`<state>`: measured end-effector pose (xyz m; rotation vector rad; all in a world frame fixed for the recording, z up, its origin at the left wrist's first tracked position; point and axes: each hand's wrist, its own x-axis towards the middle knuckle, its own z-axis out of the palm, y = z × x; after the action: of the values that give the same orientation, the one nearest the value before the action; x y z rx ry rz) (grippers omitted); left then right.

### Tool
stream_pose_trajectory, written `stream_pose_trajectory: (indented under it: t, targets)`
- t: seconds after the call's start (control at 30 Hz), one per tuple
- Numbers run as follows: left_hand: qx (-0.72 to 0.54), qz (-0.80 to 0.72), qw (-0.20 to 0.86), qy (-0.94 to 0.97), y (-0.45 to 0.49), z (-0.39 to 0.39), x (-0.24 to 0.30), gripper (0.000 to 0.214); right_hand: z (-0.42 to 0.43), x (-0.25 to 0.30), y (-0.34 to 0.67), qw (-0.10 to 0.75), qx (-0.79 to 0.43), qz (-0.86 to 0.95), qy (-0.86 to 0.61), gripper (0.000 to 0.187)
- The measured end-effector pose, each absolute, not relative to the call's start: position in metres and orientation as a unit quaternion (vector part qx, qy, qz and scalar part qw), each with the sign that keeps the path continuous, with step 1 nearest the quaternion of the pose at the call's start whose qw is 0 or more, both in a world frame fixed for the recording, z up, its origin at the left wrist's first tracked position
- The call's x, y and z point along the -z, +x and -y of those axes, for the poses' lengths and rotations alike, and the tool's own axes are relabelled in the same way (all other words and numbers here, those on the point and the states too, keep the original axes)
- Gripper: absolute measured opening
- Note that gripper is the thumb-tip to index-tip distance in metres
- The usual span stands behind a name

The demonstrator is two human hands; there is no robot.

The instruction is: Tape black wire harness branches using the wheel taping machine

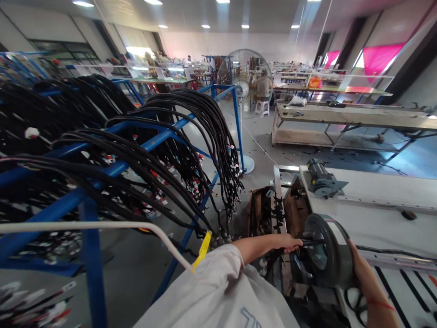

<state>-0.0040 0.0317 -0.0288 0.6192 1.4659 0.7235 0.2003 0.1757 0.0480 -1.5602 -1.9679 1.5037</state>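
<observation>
A round grey wheel-shaped machine (pixel 343 250) stands at the near edge of the white bench, with an opening on its left side. My left hand (pixel 292 243) is closed just left of that opening, pinching a dark cable (pixel 309 242) that runs into it. Against the machine's right side is my right hand (pixel 358 264), its fingers largely hidden behind the housing. A black wrapped cable (pixel 396 251) stretches along the bench to the right of that hand.
Bundles of black cables (pixel 205 114) with connectors hang over a blue rack (pixel 153 141) on my left. A motor unit (pixel 321 177) and a tape roll (pixel 409 215) sit on the white bench (pixel 372 191). A standing fan (pixel 243 91) and a long table (pixel 321 114) stand farther off.
</observation>
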Motion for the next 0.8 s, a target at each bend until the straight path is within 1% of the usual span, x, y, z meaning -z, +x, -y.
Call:
stream_pose_trajectory:
  t: [0.03,0.07,0.1,0.17,0.2,0.23,0.27,0.3,0.33,0.37,0.43,0.5,0.6,0.63,0.7,0.8]
  targets:
    - [-0.301,-0.665,0.627,0.274,-0.003,-0.032,0.027,0.050,-0.177,-0.060,0.194,0.089,-0.485,0.681,-0.542,0.062]
    - [-0.280,-0.686,0.608,0.284,-0.004,-0.033,0.026,0.050,-0.175,-0.072,0.188,0.102,-0.434,0.703,-0.555,0.059]
    - [-0.258,-0.704,0.588,0.305,-0.005,-0.033,0.024,0.050,-0.169,-0.081,0.183,0.150,-0.362,0.729,-0.562,0.057]
    - [-0.217,-0.723,0.543,0.368,-0.008,-0.033,0.022,0.050,-0.142,-0.091,0.174,0.295,-0.214,0.770,-0.524,0.050]
    - [-0.201,-0.726,0.522,0.401,-0.010,-0.033,0.022,0.050,-0.124,-0.090,0.170,0.346,-0.181,0.790,-0.473,0.046]
    - [-0.191,-0.726,0.503,0.428,-0.011,-0.033,0.021,0.048,-0.103,-0.085,0.166,0.366,-0.183,0.814,-0.411,0.040]
    - [-0.184,-0.727,0.490,0.445,-0.013,-0.033,0.021,0.046,-0.082,-0.076,0.161,0.349,-0.213,0.844,-0.346,0.034]
    - [-0.179,-0.728,0.481,0.454,-0.014,-0.033,0.021,0.043,-0.063,-0.065,0.156,0.310,-0.247,0.871,-0.288,0.030]
    - [-0.176,-0.730,0.475,0.458,-0.015,-0.033,0.021,0.041,-0.048,-0.051,0.151,0.277,-0.260,0.889,-0.256,0.028]
    - [-0.175,-0.729,0.475,0.461,-0.015,-0.033,0.022,0.040,-0.037,-0.038,0.145,0.251,-0.248,0.900,-0.255,0.029]
    - [-0.174,-0.722,0.482,0.465,-0.016,-0.032,0.023,0.043,-0.029,-0.015,0.135,0.202,-0.184,0.910,-0.311,0.036]
    - [-0.170,-0.711,0.488,0.477,-0.018,-0.033,0.026,0.048,-0.036,-0.003,0.127,0.132,-0.123,0.907,-0.381,0.037]
    - [-0.152,-0.705,0.482,0.497,-0.023,-0.034,0.026,0.046,-0.057,-0.001,0.124,0.027,-0.121,0.899,-0.421,0.030]
    - [-0.151,-0.698,0.489,0.501,-0.026,-0.034,0.025,0.044,-0.062,-0.001,0.124,0.012,-0.135,0.898,-0.419,0.028]
    - [-0.171,-0.660,0.534,0.500,-0.030,-0.032,0.022,0.038,-0.071,0.001,0.128,0.017,-0.169,0.900,-0.401,0.025]
    - [-0.243,-0.584,0.619,0.465,-0.035,-0.024,0.014,0.033,-0.075,0.012,0.134,0.072,-0.218,0.899,-0.372,0.023]
